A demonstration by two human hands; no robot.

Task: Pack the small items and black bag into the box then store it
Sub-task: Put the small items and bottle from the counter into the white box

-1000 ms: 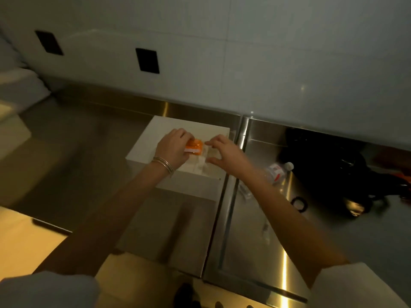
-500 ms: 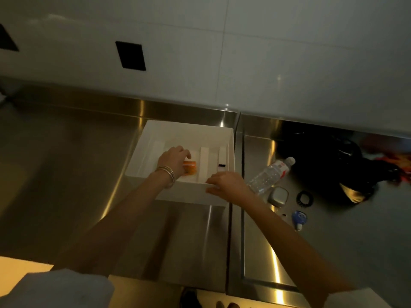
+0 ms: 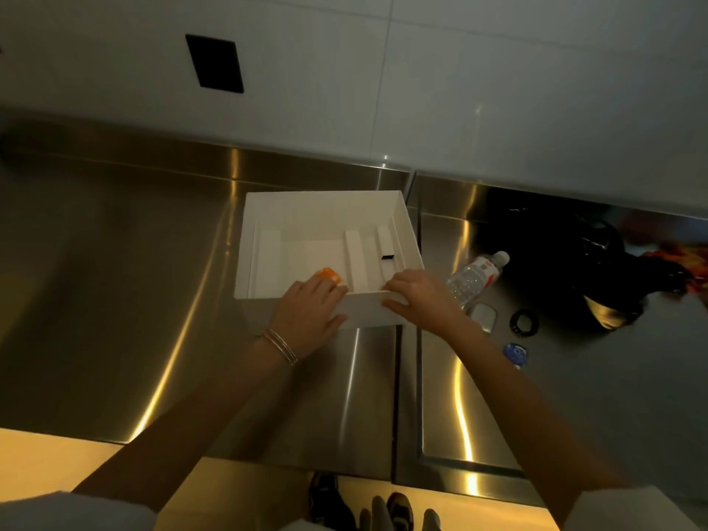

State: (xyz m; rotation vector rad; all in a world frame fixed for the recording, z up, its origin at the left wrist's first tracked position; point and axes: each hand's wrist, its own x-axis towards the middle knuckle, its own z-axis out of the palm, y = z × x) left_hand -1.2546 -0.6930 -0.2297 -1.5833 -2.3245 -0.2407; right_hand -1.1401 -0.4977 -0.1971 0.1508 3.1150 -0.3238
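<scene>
An open white box (image 3: 322, 197) with cardboard dividers stands on the steel counter. A small orange item (image 3: 328, 275) lies inside it at the near wall. My left hand (image 3: 306, 312) lies flat over that wall, fingertips touching the orange item, thumb outside the box. My right hand (image 3: 417, 297) grips the near right corner of the box. The black bag (image 3: 555, 262) slumps on the counter to the right. Beside it lie a silver case (image 3: 482, 316), a black ring (image 3: 523, 321) and a blue round item (image 3: 516, 352).
A clear plastic bottle (image 3: 475, 277) lies on its side between the box and the bag. An orange-red cloth (image 3: 682, 262) shows at the far right. A white wall with a black socket plate (image 3: 214, 65) backs the counter. Shoes are visible below the counter's front edge.
My left hand has drawn back to the box's near wall, leaving the orange item low in the box. My right hand moved onto the box's near corner. The view shifted right.
</scene>
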